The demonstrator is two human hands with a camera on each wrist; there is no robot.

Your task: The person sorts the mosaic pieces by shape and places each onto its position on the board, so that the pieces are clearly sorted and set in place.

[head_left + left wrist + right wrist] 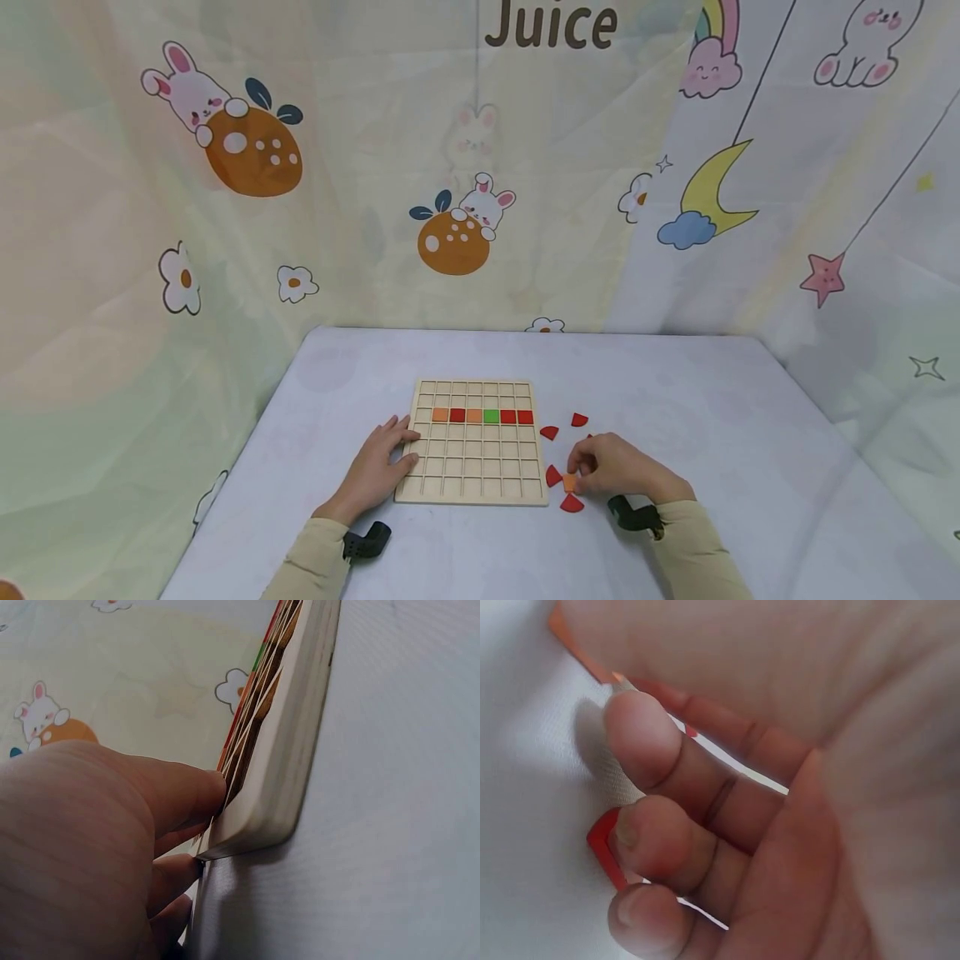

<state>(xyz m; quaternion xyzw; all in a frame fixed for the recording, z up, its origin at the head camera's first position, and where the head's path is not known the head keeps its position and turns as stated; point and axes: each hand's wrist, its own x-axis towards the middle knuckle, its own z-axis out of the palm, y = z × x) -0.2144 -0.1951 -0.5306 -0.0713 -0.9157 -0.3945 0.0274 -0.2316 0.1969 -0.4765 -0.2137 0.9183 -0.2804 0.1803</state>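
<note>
A wooden grid board [480, 492] lies on the table, with a row of orange, red and green square tiles [491, 416] across its upper part. My left hand [372, 467] rests at the board's left edge, fingers spread and relaxed; in the left wrist view the left hand [82, 840] touches the board's rim [277, 787]. To the right of the board, my right hand [626, 468] pinches an orange square tile [569, 483] between thumb and finger. The right wrist view shows the orange tile [581, 649] at the thumb, the other fingers of the right hand [765, 817] curled.
Several red fan-shaped pieces [572, 503] lie around my right hand, on the right side of the board. A printed cloth [360, 208] hangs behind the white table [712, 400]. Dark wrist devices [367, 541] sit at both wrists.
</note>
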